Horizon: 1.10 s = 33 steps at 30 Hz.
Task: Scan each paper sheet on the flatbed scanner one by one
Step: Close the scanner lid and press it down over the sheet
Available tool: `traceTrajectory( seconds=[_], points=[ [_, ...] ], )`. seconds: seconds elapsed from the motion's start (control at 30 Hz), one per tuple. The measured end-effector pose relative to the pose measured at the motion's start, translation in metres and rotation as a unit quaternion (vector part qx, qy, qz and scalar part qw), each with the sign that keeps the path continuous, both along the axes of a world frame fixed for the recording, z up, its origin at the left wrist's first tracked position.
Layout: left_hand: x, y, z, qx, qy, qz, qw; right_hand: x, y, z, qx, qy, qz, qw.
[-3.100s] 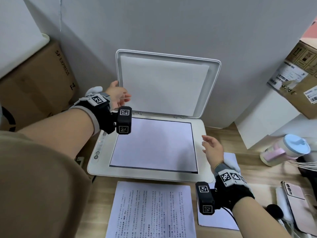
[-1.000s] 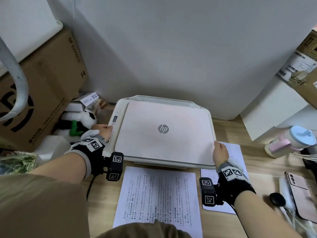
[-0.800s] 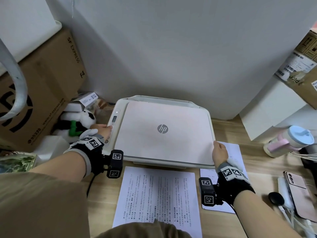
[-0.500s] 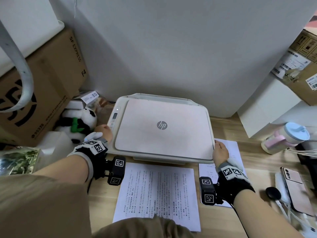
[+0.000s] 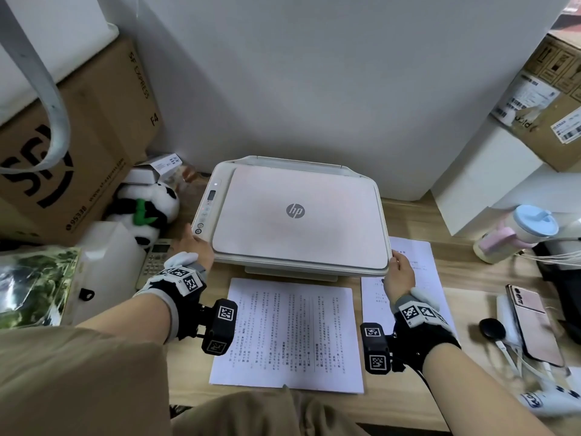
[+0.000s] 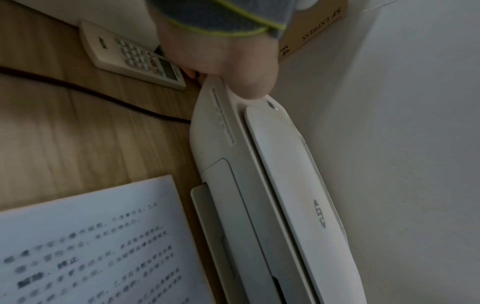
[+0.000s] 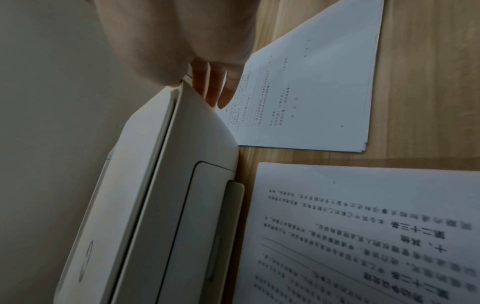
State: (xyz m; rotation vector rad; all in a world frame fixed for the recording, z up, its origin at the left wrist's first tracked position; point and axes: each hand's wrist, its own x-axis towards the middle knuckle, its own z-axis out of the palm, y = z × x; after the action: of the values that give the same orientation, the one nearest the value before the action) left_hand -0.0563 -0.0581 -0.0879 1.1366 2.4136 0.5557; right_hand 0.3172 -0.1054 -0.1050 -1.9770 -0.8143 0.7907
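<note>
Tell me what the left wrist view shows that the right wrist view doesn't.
Only the left wrist view: the left hand on the white flatbed scanner's corner, a white button remote control and a dark cable. Only the right wrist view: the right hand with straight fingers along the scanner's side, above a thin stack of printed sheets. Both: the closed scanner, the large printed paper sheet, the wooden desk.

The scanner lid (image 5: 300, 215), which stood raised against the far wall with the glass bare, now lies flat and shut. The left hand (image 5: 196, 250) has dropped from the lid's left edge to the scanner's near left corner, and the right hand (image 5: 400, 272) has come against its near right corner.
</note>
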Motion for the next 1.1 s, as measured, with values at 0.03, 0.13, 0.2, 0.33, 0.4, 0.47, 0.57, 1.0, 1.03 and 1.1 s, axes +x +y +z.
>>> traceTrajectory(
  seconds=[0.03,0.13,0.2,0.33,0.4,0.47,0.57,1.0,1.03,1.1],
  points=[
    [-0.001,-0.002,-0.002,-0.008,0.001,0.002,1.0,0.0,-0.001,-0.001,-0.002,0.004,-0.002,1.0],
    [0.001,-0.007,-0.006,-0.013,-0.001,0.015,1.0,-0.002,-0.004,0.0,-0.007,-0.006,0.0,1.0],
    [0.006,-0.013,-0.005,-0.014,-0.005,0.027,1.0,-0.004,-0.007,0.002,-0.007,-0.014,0.003,1.0],
    [0.018,-0.02,0.001,0.011,-0.015,0.054,0.998,-0.008,-0.009,0.003,-0.012,-0.014,0.003,1.0],
    [0.023,-0.021,0.002,0.024,-0.018,0.062,0.998,-0.008,-0.01,0.002,-0.013,-0.014,-0.001,1.0],
    [0.025,-0.022,0.002,0.036,-0.027,0.072,0.996,-0.01,-0.01,0.001,-0.015,-0.015,-0.002,1.0],
    [0.026,-0.023,0.001,0.041,-0.037,0.078,0.995,-0.013,-0.01,0.001,-0.013,-0.02,-0.004,1.0],
    [0.028,-0.024,0.004,0.053,-0.069,0.097,0.991,-0.016,-0.012,0.002,-0.011,-0.045,-0.003,0.999],
    [0.028,-0.025,0.004,0.055,-0.075,0.1,0.991,-0.016,-0.012,0.002,-0.009,-0.045,-0.006,0.999],
    [0.028,-0.025,0.005,0.064,-0.082,0.104,0.989,-0.017,-0.012,0.003,-0.009,-0.043,-0.01,0.999]
  ],
)
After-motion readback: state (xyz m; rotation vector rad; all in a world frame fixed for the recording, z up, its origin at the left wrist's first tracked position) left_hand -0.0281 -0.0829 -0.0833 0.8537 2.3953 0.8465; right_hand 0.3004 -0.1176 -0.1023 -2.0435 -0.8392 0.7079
